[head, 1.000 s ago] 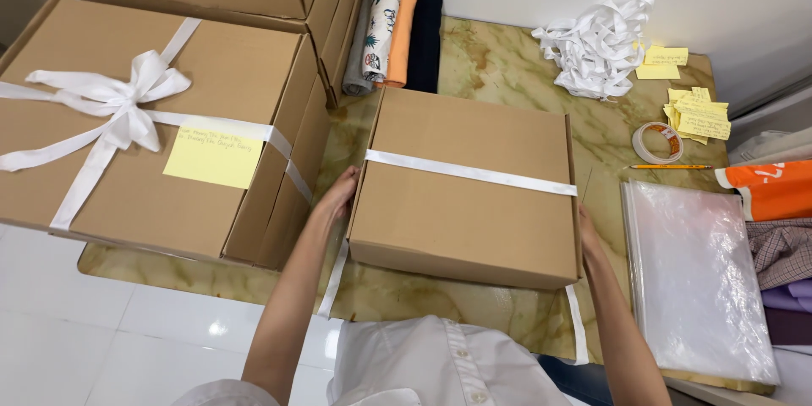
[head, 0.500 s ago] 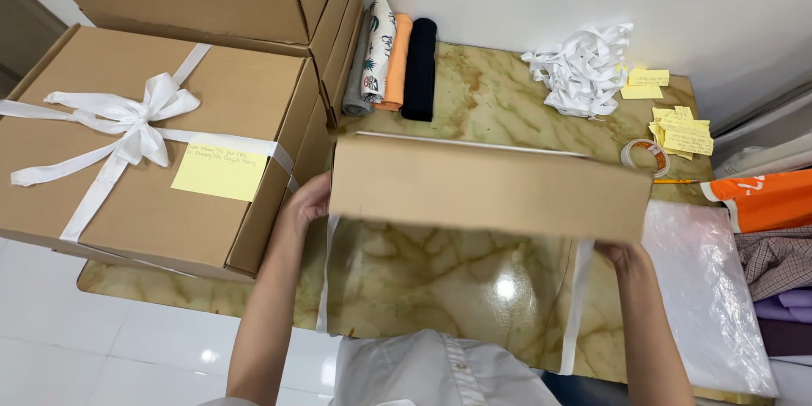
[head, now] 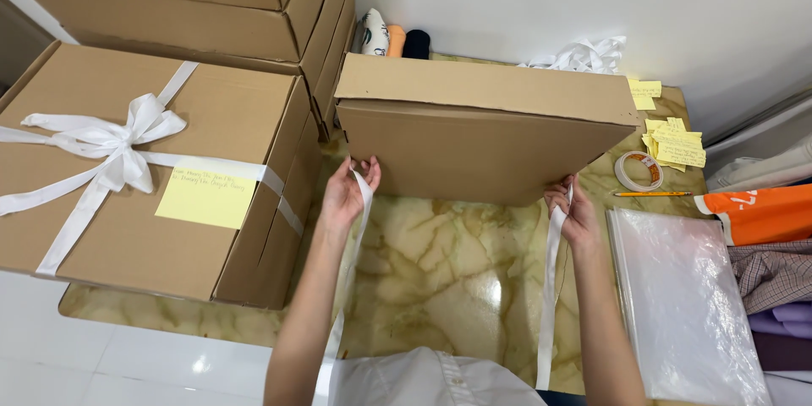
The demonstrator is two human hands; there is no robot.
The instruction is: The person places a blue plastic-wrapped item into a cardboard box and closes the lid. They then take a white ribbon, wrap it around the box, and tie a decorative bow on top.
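Plain brown cardboard box point(head: 482, 131) stands tipped up on its far edge at 12 o'clock on the marbled green-gold tabletop point(head: 440, 279), underside facing the person. Left hand point(head: 347, 194) at 9 o'clock of the box's lower edge, fingers pinching one end of the white ribbon point(head: 548, 288); right hand point(head: 575, 213) at 3 o'clock, pinching the other end. Both ends hang slack toward 6 o'clock. Judgement: keep the ribbon flat, untwisted, equal tension per side, centred under the box. Ribbon is smooth and satiny; the cardboard matte, sharp-cornered. Bowed box point(head: 127, 169) with yellow note at 9 o'clock; clear plastic sleeves point(head: 685, 304) at 4 o'clock.
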